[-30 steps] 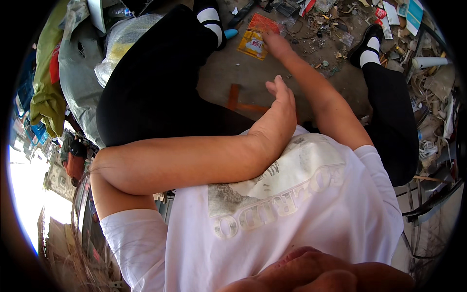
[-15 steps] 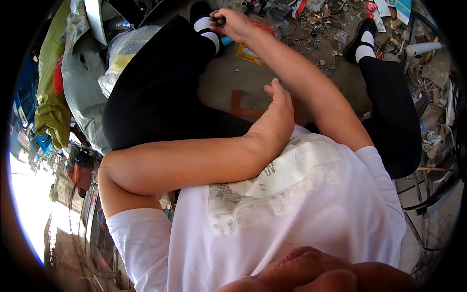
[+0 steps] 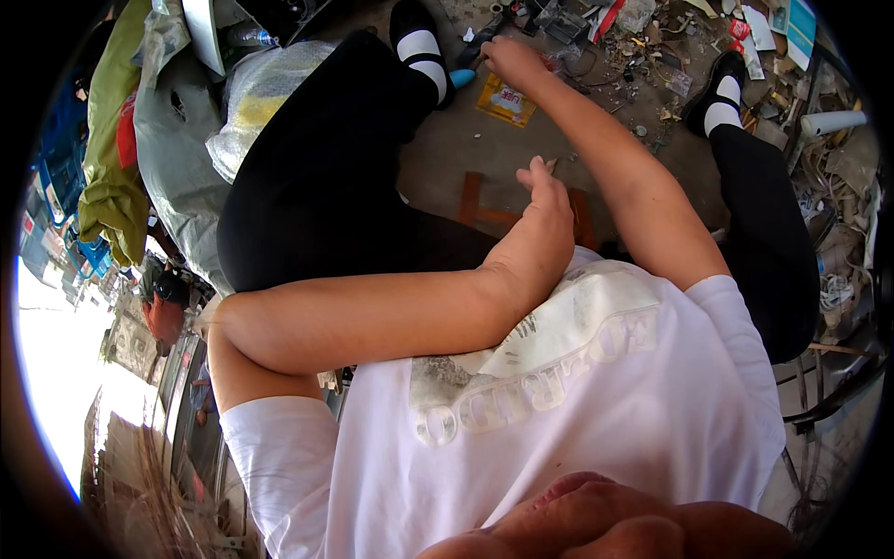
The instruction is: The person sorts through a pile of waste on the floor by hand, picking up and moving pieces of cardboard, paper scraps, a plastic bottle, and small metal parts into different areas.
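My right hand (image 3: 512, 65) reaches out low over the floor beside a yellow-orange packet (image 3: 503, 102), fingers bent toward dark debris; whatever they grip is hidden. My left hand (image 3: 545, 214) lies across my body close to the white shirt (image 3: 559, 391), fingers loosely curled, with a small tan bit at their tips that I cannot identify. Beyond it on the floor is an orange-brown angled piece (image 3: 470, 196). A blue object (image 3: 462, 78) lies beside my left shoe (image 3: 419, 51).
Mixed scrap (image 3: 652, 56) covers the upper right around my right shoe (image 3: 722, 93). Grey sacks (image 3: 177, 186), olive fabric (image 3: 112, 186) and bubble wrap (image 3: 256, 93) lie on the left. A white tube (image 3: 832, 121) and metal bars (image 3: 819, 401) are at right. A person (image 3: 163, 307) is at far left.
My right hand first swung up-left from the packet with a small dark object in it, then came back rightward and slightly down. My left hand stays nearly in place.
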Tool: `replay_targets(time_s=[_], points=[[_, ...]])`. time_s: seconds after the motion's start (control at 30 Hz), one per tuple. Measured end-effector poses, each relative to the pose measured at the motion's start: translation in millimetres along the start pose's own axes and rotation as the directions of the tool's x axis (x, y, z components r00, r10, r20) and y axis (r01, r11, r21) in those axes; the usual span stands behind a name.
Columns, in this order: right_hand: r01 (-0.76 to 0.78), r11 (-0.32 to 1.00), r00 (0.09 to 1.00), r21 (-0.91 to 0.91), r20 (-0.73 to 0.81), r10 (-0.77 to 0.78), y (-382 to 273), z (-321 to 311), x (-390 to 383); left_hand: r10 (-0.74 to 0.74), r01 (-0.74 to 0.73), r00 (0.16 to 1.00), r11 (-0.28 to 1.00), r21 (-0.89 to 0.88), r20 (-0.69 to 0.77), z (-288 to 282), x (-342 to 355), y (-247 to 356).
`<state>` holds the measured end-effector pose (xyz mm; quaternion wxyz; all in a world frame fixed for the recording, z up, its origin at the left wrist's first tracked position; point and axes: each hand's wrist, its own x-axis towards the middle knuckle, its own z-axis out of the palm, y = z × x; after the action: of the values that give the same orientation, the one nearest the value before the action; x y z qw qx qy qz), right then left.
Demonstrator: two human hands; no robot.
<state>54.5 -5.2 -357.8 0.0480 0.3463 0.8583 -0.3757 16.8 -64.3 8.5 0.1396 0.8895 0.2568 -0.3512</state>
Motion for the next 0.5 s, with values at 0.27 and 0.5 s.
replay_targets(time_s=[0.27,0.5], points=[[0.171,0.952,0.984,-0.255,0.003,-0.177,6,15,7,-0.049,0.050,0.998,0.999,-0.020,0.035,16,-5,-12],[-0.149,0.988,0.989,0.039,0.017,0.149,16,14,4,-0.060,0.060,0.998,0.998,-0.004,0.002,12,-9,-14]])
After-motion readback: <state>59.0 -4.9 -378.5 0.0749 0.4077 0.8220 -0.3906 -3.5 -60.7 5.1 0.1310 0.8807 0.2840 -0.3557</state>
